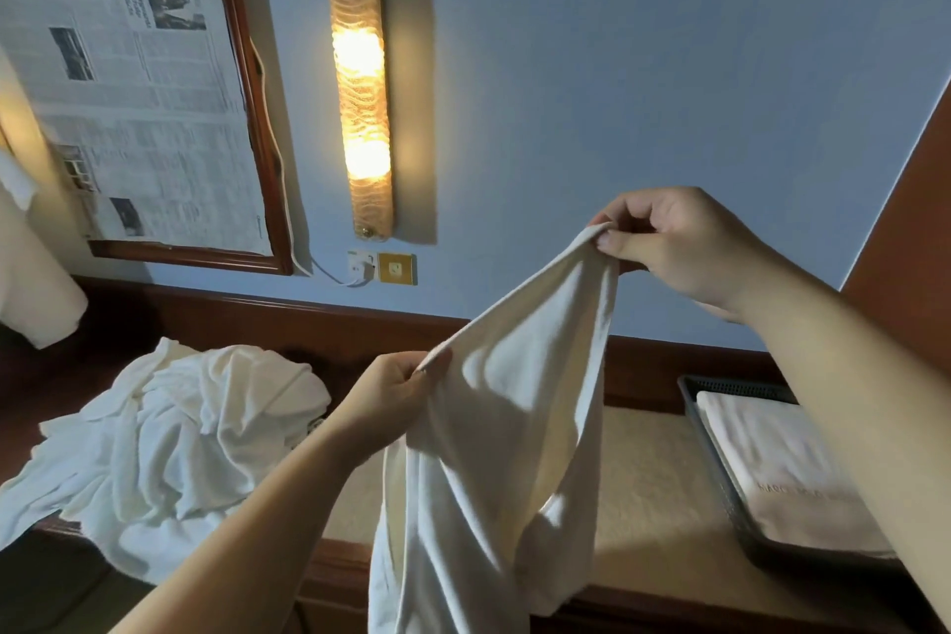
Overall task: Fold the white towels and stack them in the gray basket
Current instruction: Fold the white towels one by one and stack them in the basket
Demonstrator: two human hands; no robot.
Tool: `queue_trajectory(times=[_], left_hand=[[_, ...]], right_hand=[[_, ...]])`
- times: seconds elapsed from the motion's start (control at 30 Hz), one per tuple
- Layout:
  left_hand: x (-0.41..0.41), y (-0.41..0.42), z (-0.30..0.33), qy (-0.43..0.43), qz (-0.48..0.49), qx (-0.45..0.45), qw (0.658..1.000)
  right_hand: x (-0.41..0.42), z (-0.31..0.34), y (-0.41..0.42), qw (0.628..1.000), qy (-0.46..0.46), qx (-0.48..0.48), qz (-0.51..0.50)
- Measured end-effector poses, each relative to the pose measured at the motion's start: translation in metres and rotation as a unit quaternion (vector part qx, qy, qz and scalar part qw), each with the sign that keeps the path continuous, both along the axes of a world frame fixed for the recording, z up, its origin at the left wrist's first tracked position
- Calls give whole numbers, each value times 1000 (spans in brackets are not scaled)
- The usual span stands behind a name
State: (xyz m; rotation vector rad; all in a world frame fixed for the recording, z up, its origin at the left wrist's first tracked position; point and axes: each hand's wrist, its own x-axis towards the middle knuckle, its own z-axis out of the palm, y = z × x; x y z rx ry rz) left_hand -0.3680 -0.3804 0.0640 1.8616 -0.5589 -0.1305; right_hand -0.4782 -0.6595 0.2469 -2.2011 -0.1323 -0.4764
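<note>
A white towel (pixel 494 438) hangs in the air in front of me, held up by its top edge. My left hand (pixel 391 396) pinches the edge low on the left. Higher and to the right, my right hand (pixel 679 242) pinches another part of the same edge. The towel's lower part drapes down past the tabletop's front. A crumpled pile of white towels (pixel 170 448) lies on the left of the table. The gray basket (pixel 720 474) stands at the right with a folded white towel (pixel 787 469) lying flat inside it.
A beige tabletop (pixel 648 505) with a dark wooden rim runs between pile and basket. On the blue wall behind hang a lit wall lamp (pixel 360 93), a wooden frame covered with newspaper (pixel 128 82), and a socket with a plugged cable (pixel 368 268).
</note>
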Motion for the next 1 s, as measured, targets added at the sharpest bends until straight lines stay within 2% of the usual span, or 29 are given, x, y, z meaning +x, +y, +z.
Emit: queue_trajectory(times=[0.07,0.1,0.2,0.27,0.33,0.4,0.5,0.57,0.67,0.73,0.8,0.83,0.9,0.97,1.0], left_hand=[[6,3,12,-103,39,22,994],[10,6,19,-181,54,31,982],[22,17,37,-415,22,108,903],[30,23,42,-473,-28,167,865],[43,29,29,-472,-69,189,858],[51,37,-2,-420,-67,208,881],[46,53,-61,-220,2,203,954],[37,56,-91,-96,38,158,982],[22,48,-93,-46,78,107,990],[21,48,-72,-75,114,82,987],[28,55,-48,-199,116,93,969],[33,60,-39,-291,100,114,945],[40,67,-22,-447,55,191,872],[46,70,-8,-522,30,239,818],[48,71,-1,-531,27,245,811]], right_hand=[[-5,-11,-15,1000,11,24,-16],[-7,-18,-22,999,18,34,-31],[-14,-41,-45,995,15,65,-71],[-18,-51,-52,993,2,82,-81],[-20,-58,-52,993,-6,82,-83],[-20,-64,-48,994,-9,61,-87],[-16,-70,-44,995,-10,45,-89],[-12,-74,-43,995,0,46,-85],[-7,-80,-46,992,15,100,-79],[-5,-83,-58,988,38,117,-89],[-4,-90,-77,989,79,28,-122],[-4,-94,-85,986,94,-8,-139],[-6,-101,-96,982,91,-5,-164],[-7,-105,-99,982,65,27,-176],[-5,-107,-100,983,55,34,-174]])
